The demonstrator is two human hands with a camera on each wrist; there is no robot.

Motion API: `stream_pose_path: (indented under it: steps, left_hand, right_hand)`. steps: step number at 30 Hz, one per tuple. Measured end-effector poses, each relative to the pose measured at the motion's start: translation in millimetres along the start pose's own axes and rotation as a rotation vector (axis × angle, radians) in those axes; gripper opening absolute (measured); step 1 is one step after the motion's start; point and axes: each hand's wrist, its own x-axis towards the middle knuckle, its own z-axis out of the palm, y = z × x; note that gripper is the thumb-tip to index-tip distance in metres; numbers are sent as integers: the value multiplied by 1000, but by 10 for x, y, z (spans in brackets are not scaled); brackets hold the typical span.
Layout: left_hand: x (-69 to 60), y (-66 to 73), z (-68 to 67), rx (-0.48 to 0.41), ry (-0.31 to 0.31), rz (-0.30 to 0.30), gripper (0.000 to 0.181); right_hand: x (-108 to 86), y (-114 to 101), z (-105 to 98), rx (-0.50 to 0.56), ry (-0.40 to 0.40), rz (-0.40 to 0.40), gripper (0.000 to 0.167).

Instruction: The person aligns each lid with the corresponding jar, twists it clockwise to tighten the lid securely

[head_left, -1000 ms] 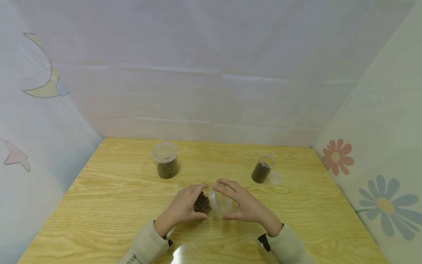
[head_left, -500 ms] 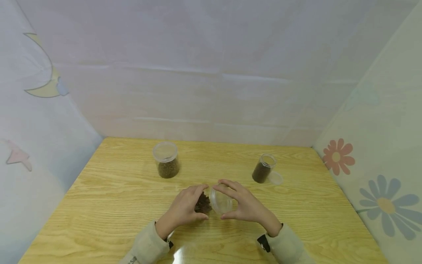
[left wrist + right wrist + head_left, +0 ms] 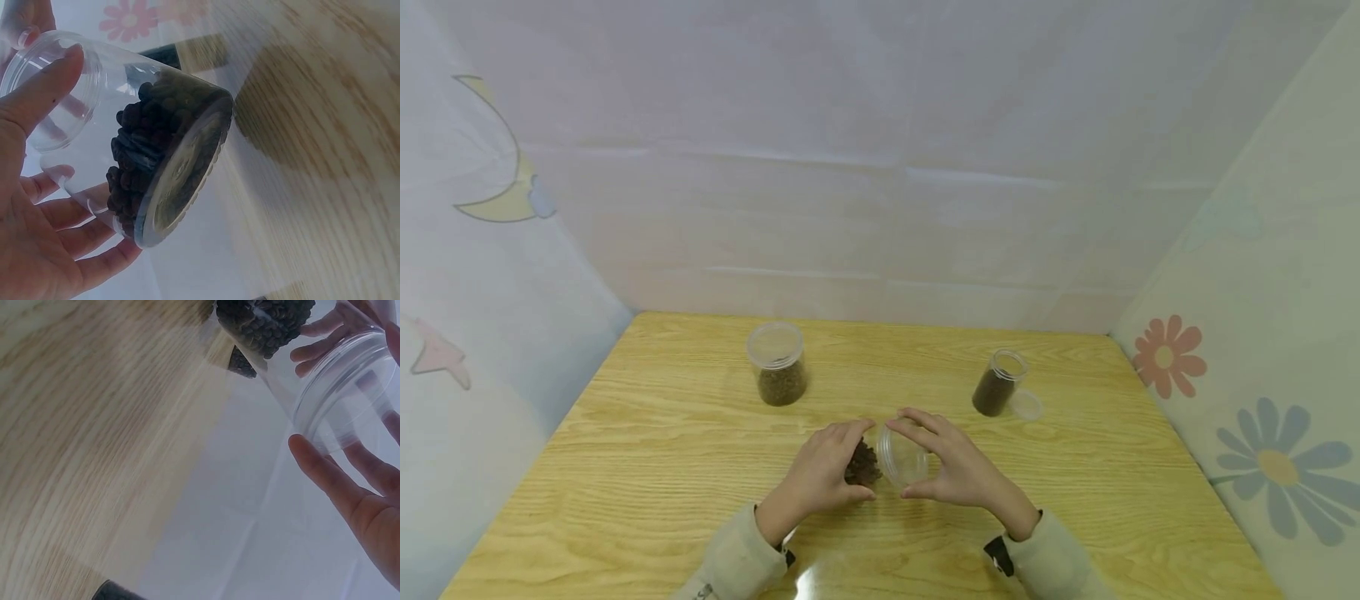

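Note:
A clear plastic jar (image 3: 112,162), tilted on its side and partly filled with dark, wrinkled pieces (image 3: 862,462), is held above the table between both hands. My left hand (image 3: 820,469) grips the jar's body, the thumb on one side and the fingers spread along the other, as the left wrist view shows. At the jar's mouth end, my right hand (image 3: 958,467) holds the clear ridged lid (image 3: 350,387) between thumb and fingers. The lid sits at the jar's rim; whether it is threaded on cannot be told.
On the wooden table (image 3: 647,467), a wide lidded jar (image 3: 781,383) of brown bits stands at back left. At back right is a narrower uncovered jar (image 3: 994,392) of dark contents, a clear round lid (image 3: 1026,406) lying beside it. Cloth walls (image 3: 880,208) enclose the table.
Hardly anything differs. Both hands keep their hold on the jar and lid, with only very slight shifts of the fingers.

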Motion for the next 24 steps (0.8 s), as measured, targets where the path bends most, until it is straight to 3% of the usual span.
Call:
stream_pose_path:
  steps: [24]
  left_hand:
    - [1, 21, 37, 35, 4, -27, 94]
  right_hand:
    - [4, 15, 23, -13, 13, 4, 83]
